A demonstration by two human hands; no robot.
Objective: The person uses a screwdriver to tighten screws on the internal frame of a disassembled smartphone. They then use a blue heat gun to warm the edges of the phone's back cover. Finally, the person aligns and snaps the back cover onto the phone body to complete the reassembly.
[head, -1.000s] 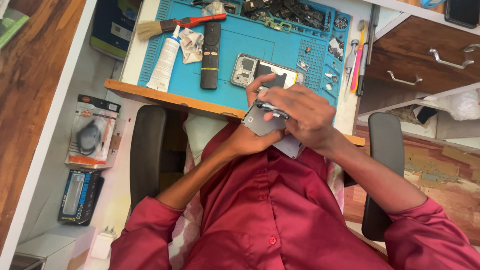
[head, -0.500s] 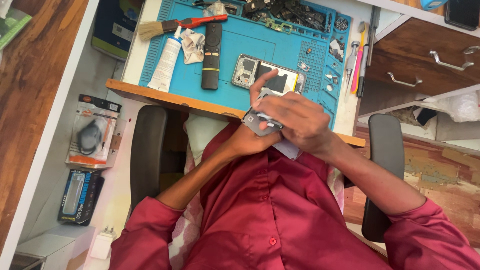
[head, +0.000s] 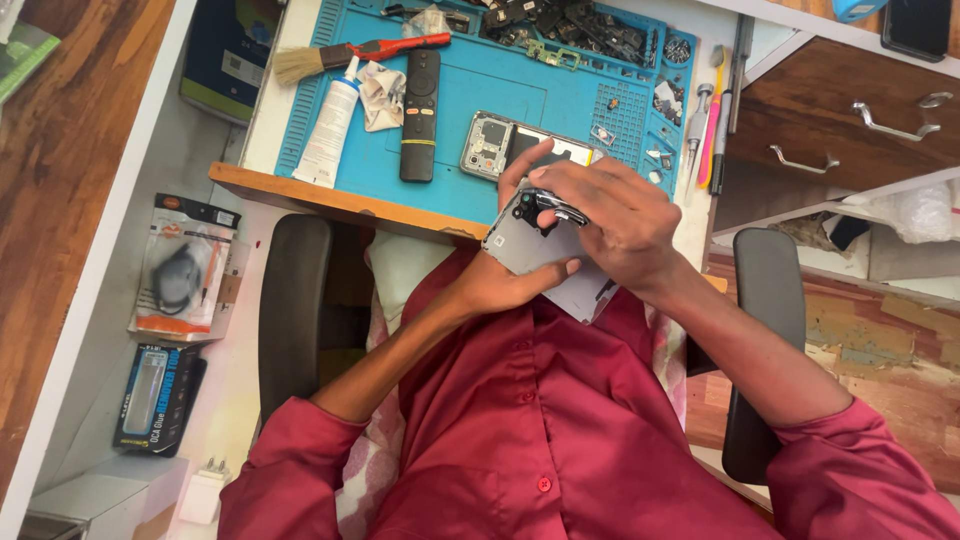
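both hands meet over the person's lap, just below the near edge of the desk. left hand [head: 497, 285] cups a grey phone back cover [head: 528, 245] from underneath, thumb pressed along its lower edge and fingers closed under it. right hand [head: 612, 215] lies over the top of the cover, fingers curled and pinched on a thin dark metal piece [head: 560, 207] at the cover's upper end, beside the camera cut-out; what that piece is cannot be told. the cover is tilted, its upper end toward the desk, and it sits against the red shirt [head: 540, 420].

on the desk lies a blue work mat [head: 580, 110]. an opened phone body [head: 510, 145] rests on the mat just beyond the hands, partly hidden by the right hand's fingers. left of it a black remote control [head: 421, 115] lies lengthwise, then a crumpled white cloth [head: 382, 95] and a white tube [head: 328, 125] at the mat's left edge. a brush with a red handle [head: 355, 55] lies across the top left corner. small dark phone parts [head: 570, 22] are heaped along the far side of the mat. a pink-handled tool [head: 712, 120] lies at the mat's right edge, near a wooden drawer [head: 840, 105]. two packaged items [head: 185, 265] lie on the floor to the left of the chair armrest [head: 295, 300].
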